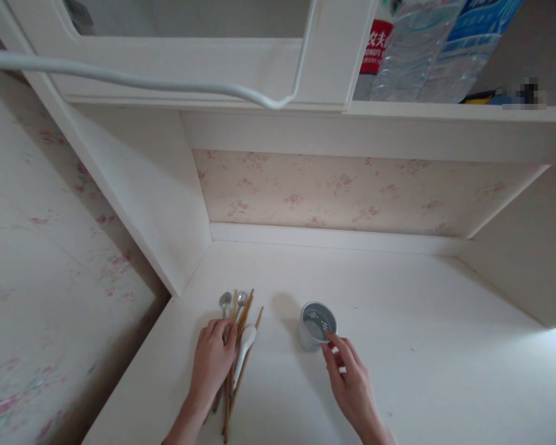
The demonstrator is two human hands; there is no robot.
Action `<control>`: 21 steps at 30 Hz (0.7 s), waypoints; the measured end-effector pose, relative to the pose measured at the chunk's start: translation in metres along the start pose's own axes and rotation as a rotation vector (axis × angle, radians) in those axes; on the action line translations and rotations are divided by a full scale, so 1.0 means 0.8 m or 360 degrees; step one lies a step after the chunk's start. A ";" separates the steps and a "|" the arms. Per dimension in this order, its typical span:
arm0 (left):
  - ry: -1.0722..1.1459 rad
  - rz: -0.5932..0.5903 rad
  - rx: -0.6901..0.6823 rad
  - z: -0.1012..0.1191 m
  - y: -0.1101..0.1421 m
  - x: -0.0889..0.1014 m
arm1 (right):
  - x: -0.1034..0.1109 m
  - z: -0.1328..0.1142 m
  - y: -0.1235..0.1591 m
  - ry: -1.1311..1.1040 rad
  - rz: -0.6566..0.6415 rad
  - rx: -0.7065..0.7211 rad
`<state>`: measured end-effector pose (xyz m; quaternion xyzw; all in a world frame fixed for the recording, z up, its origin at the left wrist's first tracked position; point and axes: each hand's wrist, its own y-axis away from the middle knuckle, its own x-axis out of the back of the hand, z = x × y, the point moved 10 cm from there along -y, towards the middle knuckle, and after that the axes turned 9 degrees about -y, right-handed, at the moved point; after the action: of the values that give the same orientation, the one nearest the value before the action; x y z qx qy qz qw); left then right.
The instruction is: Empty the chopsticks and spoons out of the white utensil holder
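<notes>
On the left of the white desktop lies a loose bundle of wooden chopsticks [245, 313], together with metal spoons and a white spoon [246, 340]. My left hand [215, 352] is over the bundle, with its thumb and fingers closed around the handle of a metal spoon [225, 300]; the fingertips are partly hidden. To the right stands a grey cylindrical utensil holder [307, 337], upright, with small holes in its bottom and nothing inside. My right hand [349, 377] pinches the near right of its rim between thumb and fingers.
The white desktop [426, 321] meets a side panel [139, 185] on the left and floral wallpaper at the back. Overhead, a shelf [445, 111] holds clear plastic bottles [417, 55]. A white cable [167, 80] crosses before the cabinet door.
</notes>
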<state>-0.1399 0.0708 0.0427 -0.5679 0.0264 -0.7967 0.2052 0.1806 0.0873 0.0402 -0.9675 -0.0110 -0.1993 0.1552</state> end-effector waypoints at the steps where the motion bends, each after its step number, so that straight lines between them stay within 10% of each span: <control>1: -0.0063 -0.0043 -0.0018 -0.001 -0.001 0.000 | 0.000 0.004 0.002 -0.0014 0.0007 -0.0012; 11: -0.0797 -0.0307 -0.0024 0.018 -0.007 -0.009 | 0.011 0.068 0.030 -0.0187 0.0166 -0.0283; 21: -0.0690 -0.0622 0.0129 0.001 -0.013 -0.037 | 0.006 0.079 0.025 -0.0395 0.0105 -0.0441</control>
<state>-0.1338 0.0909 0.0191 -0.7106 -0.1597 -0.6815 0.0711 0.2108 0.0875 -0.0194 -0.9966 0.0291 -0.0729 0.0244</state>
